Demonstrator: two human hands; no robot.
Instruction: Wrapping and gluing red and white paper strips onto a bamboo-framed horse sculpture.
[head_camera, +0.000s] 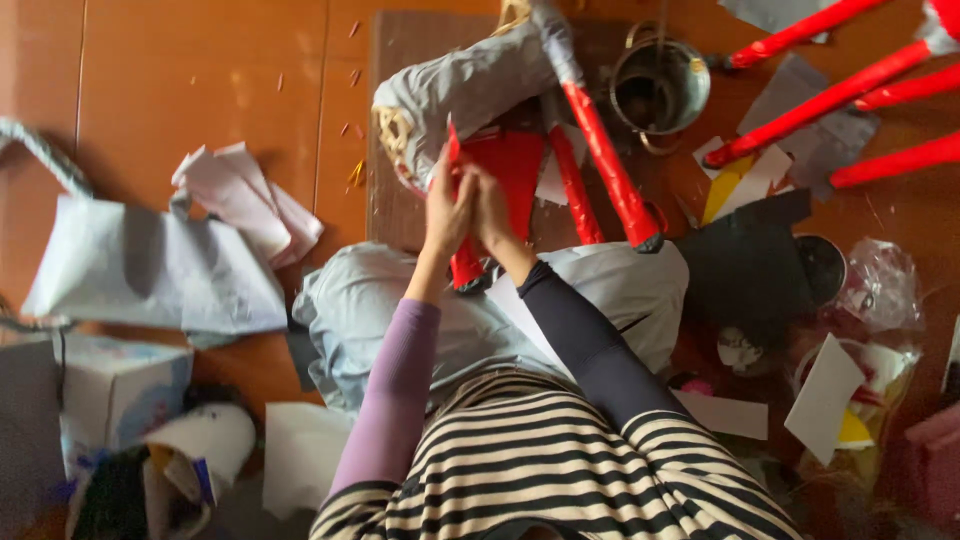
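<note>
While a grey paper bag (150, 265) and crumpled pale sheets (245, 200) lie on the orange floor at the left, the left hand (447, 205) and right hand (490, 205) press together at the centre, both clamped on a red paper-covered stick (462, 255) that rises from the person's lap. Just beyond them sits a grey papier-mâché figure (460, 85) with red-wrapped legs (610, 170). Further right stands a metal bucket (662, 85), then more red sticks (830, 100) near scattered paper scraps (825, 395).
</note>
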